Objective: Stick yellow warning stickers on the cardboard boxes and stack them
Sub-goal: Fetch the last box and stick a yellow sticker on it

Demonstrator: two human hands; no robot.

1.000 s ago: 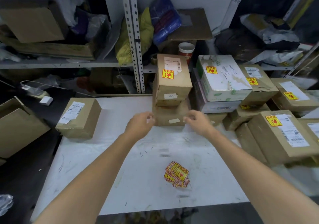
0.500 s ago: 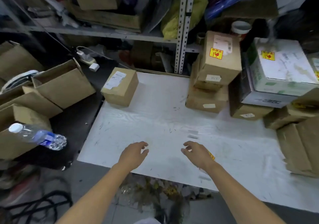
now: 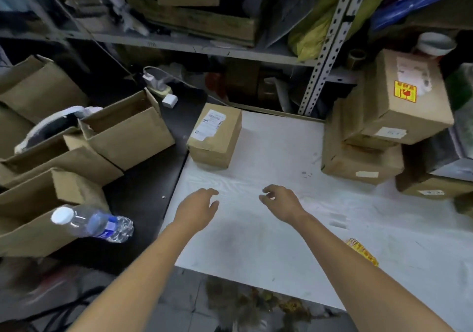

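Observation:
A small cardboard box (image 3: 215,134) with a white shipping label and no yellow sticker stands at the far left corner of the white table (image 3: 276,232). Both my hands hover over the table in front of it, empty, with loosely curled fingers: my left hand (image 3: 198,210) and my right hand (image 3: 281,202). At the right stands a stack of boxes; its top box (image 3: 401,104) bears a yellow warning sticker (image 3: 405,92). A pile of yellow stickers (image 3: 362,251) lies on the table, partly hidden behind my right forearm.
Open cardboard boxes (image 3: 128,127) crowd the dark surface at the left, with a plastic water bottle (image 3: 94,225) lying on one. Metal shelving (image 3: 327,50) full of clutter rises behind the table. More boxes (image 3: 432,185) sit at the far right.
My hands have let go of the stack at the right and drawn back, then shifted left toward the unlabelled box. The view has swung left.

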